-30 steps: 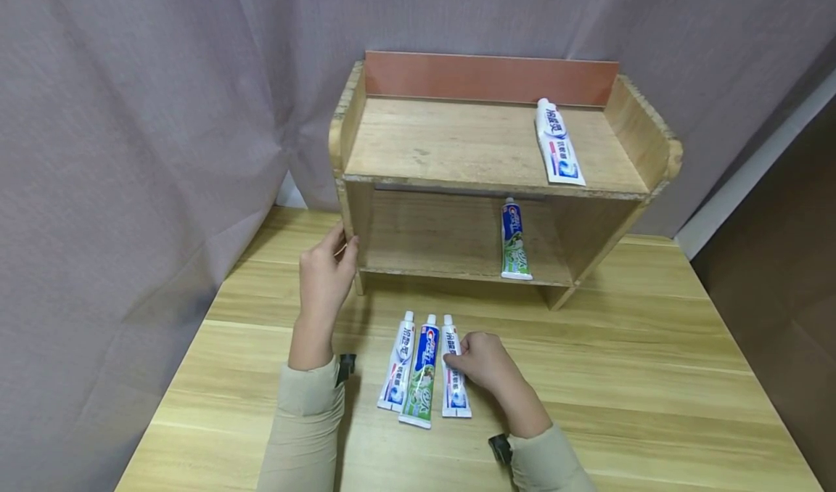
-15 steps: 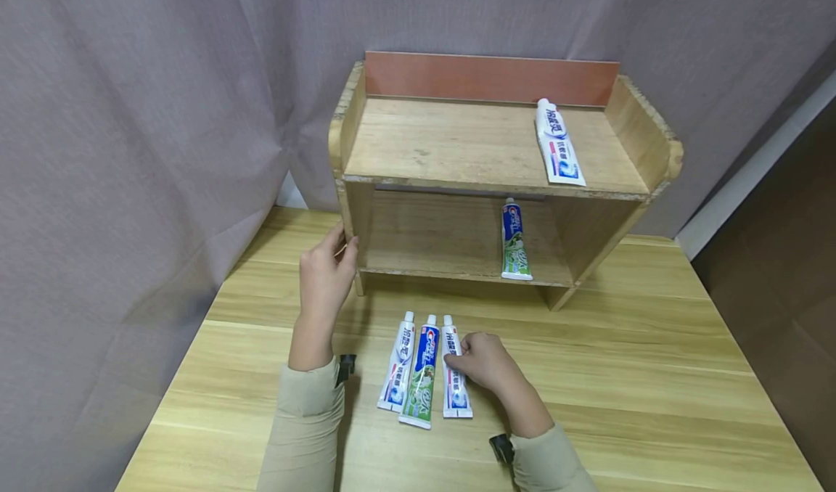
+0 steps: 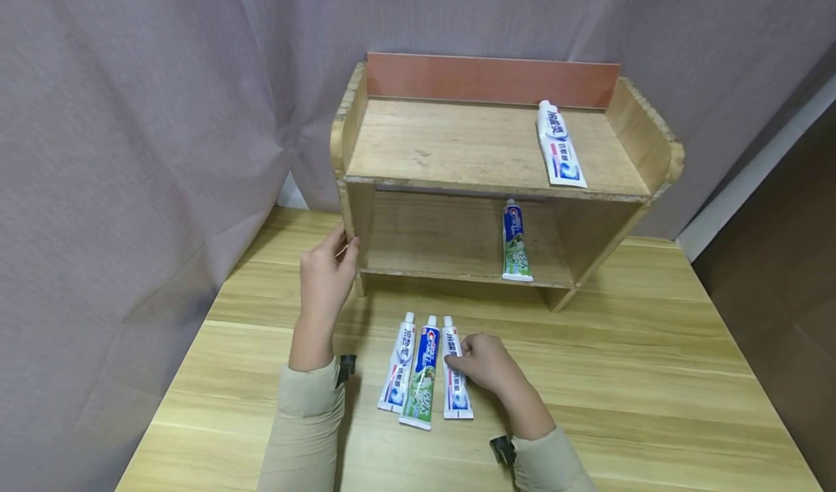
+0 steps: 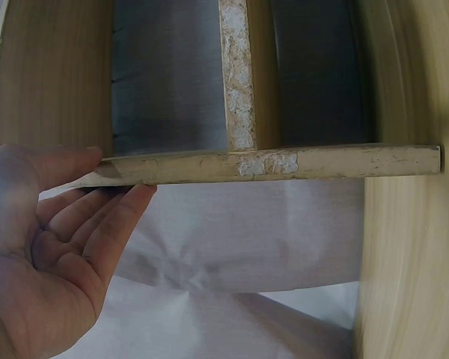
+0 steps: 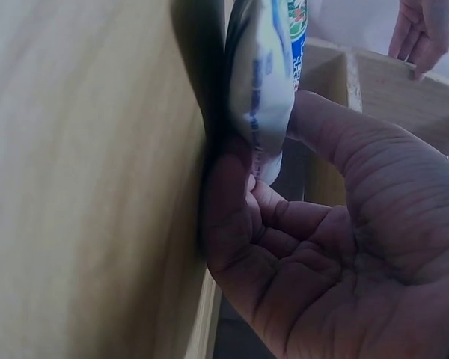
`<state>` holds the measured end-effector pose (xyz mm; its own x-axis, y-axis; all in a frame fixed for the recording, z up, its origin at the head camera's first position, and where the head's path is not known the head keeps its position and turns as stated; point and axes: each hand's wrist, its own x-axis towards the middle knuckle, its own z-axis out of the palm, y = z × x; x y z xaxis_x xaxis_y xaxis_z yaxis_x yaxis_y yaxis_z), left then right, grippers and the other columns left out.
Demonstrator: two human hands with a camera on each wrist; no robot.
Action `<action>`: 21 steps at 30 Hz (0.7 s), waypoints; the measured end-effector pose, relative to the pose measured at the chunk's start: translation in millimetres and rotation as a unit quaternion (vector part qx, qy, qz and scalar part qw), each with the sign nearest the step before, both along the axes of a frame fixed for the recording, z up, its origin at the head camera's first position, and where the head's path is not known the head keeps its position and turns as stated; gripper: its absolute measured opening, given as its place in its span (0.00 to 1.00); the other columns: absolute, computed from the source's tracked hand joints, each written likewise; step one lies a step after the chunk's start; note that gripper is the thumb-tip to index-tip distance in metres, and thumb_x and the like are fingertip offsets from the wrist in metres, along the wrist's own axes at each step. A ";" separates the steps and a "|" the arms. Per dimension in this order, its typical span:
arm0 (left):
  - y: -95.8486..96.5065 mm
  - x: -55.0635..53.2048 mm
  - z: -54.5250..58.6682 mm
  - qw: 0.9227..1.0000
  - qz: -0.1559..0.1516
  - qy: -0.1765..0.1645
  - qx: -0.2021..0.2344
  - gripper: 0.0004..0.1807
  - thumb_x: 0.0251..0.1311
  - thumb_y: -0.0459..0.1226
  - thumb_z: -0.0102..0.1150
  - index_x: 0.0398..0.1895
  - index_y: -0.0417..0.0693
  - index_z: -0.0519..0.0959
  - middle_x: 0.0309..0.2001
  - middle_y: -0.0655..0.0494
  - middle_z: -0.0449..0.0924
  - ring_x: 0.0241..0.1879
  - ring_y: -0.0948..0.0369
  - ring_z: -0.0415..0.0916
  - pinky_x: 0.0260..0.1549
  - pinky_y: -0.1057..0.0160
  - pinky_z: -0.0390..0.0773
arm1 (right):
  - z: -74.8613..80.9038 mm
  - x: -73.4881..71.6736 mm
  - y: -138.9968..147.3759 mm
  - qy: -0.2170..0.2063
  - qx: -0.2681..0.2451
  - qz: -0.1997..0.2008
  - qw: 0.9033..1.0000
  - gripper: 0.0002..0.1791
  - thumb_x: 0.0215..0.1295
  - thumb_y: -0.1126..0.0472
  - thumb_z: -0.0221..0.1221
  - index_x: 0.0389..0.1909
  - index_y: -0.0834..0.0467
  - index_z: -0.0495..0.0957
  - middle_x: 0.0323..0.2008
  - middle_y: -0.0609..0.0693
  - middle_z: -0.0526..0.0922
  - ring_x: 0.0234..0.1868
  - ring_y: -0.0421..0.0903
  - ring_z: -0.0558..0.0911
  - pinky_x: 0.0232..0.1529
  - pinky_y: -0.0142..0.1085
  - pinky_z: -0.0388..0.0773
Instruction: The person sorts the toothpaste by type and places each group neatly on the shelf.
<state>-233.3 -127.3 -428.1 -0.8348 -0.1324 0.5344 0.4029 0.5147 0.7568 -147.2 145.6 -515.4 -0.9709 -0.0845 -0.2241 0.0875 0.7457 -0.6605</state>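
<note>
My left hand [image 3: 325, 271] grips the left side panel of a wooden two-tier shelf [image 3: 431, 140]; the left wrist view shows the thumb on one face of the panel [image 4: 337, 162] and the fingers on the other. On the table, my right hand [image 3: 486, 361] pinches a white toothpaste tube [image 3: 457, 398] by its right edge and top, thumb above. Left of it lie a blue-green toothpaste tube [image 3: 423, 376] and another white toothpaste tube [image 3: 398, 369], overlapping near their lower ends. All three caps point toward the shelf.
One white toothpaste tube [image 3: 560, 147] lies on the top tier, toward the right. A blue-green toothpaste tube [image 3: 516, 242] lies on the lower tier. Grey curtain [image 3: 163, 115] hangs behind the wooden table [image 3: 653, 376], and a brown panel [image 3: 777, 260] stands at right.
Both hands keep their places and holds. The white tube under my right hand has shifted very slightly to the right; the view itself has tilted a little.
</note>
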 end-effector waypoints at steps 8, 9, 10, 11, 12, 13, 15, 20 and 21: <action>0.2 -0.3 -0.5 1.000 0.001 0.001 -0.001 0.18 0.68 0.32 0.61 0.59 0.37 0.80 0.52 0.38 0.83 0.50 0.48 0.84 0.45 0.67 0.86 | -4.3 1.1 1.3 -0.008 -0.009 -0.012 1.000 0.17 0.58 0.53 0.70 0.20 0.56 0.75 0.17 0.47 0.73 0.20 0.42 0.70 0.19 0.31 0.68; 0.2 -0.3 -0.5 1.000 0.001 0.001 -0.001 0.17 0.68 0.32 0.60 0.59 0.37 0.80 0.52 0.39 0.83 0.50 0.48 0.84 0.45 0.67 0.86 | -4.2 1.4 1.5 -0.008 -0.010 -0.014 1.000 0.16 0.58 0.53 0.70 0.21 0.57 0.76 0.17 0.47 0.73 0.20 0.42 0.70 0.20 0.31 0.69; 0.3 -0.2 -0.3 1.000 0.001 0.001 -0.001 0.17 0.68 0.32 0.60 0.59 0.38 0.80 0.52 0.39 0.83 0.50 0.48 0.84 0.46 0.67 0.86 | -4.0 1.8 1.8 -0.008 -0.013 -0.016 1.000 0.16 0.58 0.53 0.70 0.21 0.57 0.76 0.17 0.47 0.74 0.20 0.43 0.70 0.20 0.32 0.69; 0.3 -0.2 -0.4 1.000 0.000 0.002 -0.001 0.17 0.68 0.32 0.60 0.59 0.38 0.80 0.52 0.39 0.83 0.50 0.49 0.84 0.46 0.67 0.86 | -4.0 2.0 2.2 -0.008 -0.016 -0.017 1.000 0.15 0.58 0.53 0.70 0.22 0.57 0.77 0.18 0.47 0.74 0.20 0.43 0.71 0.20 0.32 0.70; 0.3 -0.1 -0.3 1.000 0.000 0.002 -0.001 0.17 0.68 0.32 0.60 0.59 0.38 0.80 0.52 0.39 0.83 0.50 0.49 0.84 0.46 0.67 0.86 | -3.8 2.2 2.6 -0.008 -0.018 -0.017 1.000 0.15 0.58 0.53 0.70 0.23 0.57 0.77 0.18 0.47 0.75 0.21 0.43 0.71 0.21 0.32 0.70; 0.2 0.0 -0.1 1.000 0.000 0.003 -0.001 0.17 0.68 0.32 0.60 0.59 0.38 0.80 0.52 0.39 0.83 0.50 0.49 0.84 0.46 0.67 0.86 | -3.8 2.3 3.0 -0.007 -0.019 -0.018 1.000 0.15 0.59 0.53 0.70 0.23 0.57 0.78 0.18 0.48 0.75 0.21 0.43 0.72 0.21 0.32 0.71; 0.2 0.1 0.2 1.000 -0.001 0.003 0.000 0.17 0.68 0.32 0.60 0.59 0.38 0.80 0.52 0.39 0.83 0.51 0.49 0.84 0.46 0.67 0.86 | -4.3 2.3 4.3 -0.005 -0.022 -0.018 1.000 0.14 0.59 0.53 0.70 0.24 0.57 0.78 0.19 0.47 0.76 0.22 0.43 0.72 0.22 0.32 0.71; 0.3 -0.4 0.3 1.000 -0.003 0.005 0.004 0.17 0.68 0.32 0.61 0.59 0.37 0.80 0.52 0.38 0.83 0.50 0.48 0.84 0.46 0.66 0.87 | -5.9 1.3 7.5 -0.002 -0.027 -0.016 0.999 0.14 0.59 0.53 0.70 0.25 0.58 0.79 0.20 0.47 0.77 0.23 0.44 0.73 0.23 0.32 0.72; 0.1 -0.6 0.3 1.000 -0.003 0.007 0.003 0.17 0.68 0.32 0.61 0.59 0.37 0.80 0.52 0.38 0.83 0.50 0.47 0.84 0.46 0.66 0.87 | -6.0 1.1 8.0 -0.001 -0.028 -0.015 0.999 0.14 0.59 0.53 0.70 0.25 0.58 0.79 0.20 0.47 0.77 0.23 0.44 0.73 0.23 0.32 0.72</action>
